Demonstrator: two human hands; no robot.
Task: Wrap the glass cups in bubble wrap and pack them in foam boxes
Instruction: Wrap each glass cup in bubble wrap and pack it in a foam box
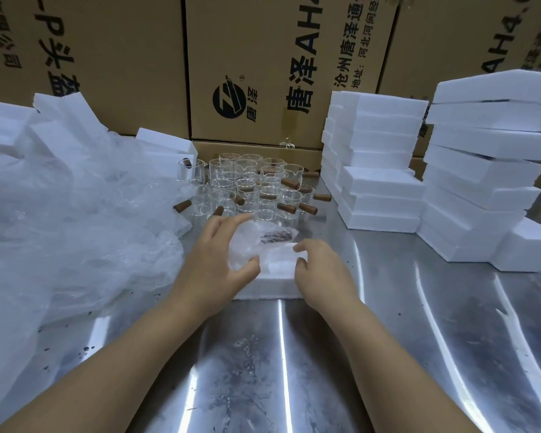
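A glass cup wrapped in bubble wrap (256, 242), its brown handle showing through the film, lies over an open white foam box (272, 284) in the middle of the steel table. My left hand (222, 260) grips the wrapped cup from the left, thumb under it and fingers over it. At the box's right side, my right hand (317, 270) touches the box's rim with curled fingers. Beyond the box stand several bare glass cups (247, 189) with brown wooden handles.
A loose heap of bubble wrap (75, 226) covers the table's left. Stacks of white foam boxes (378, 170) rise at the right, with more foam boxes (484, 170) further right and a few at the far left. Large cardboard cartons (263, 67) wall the back.
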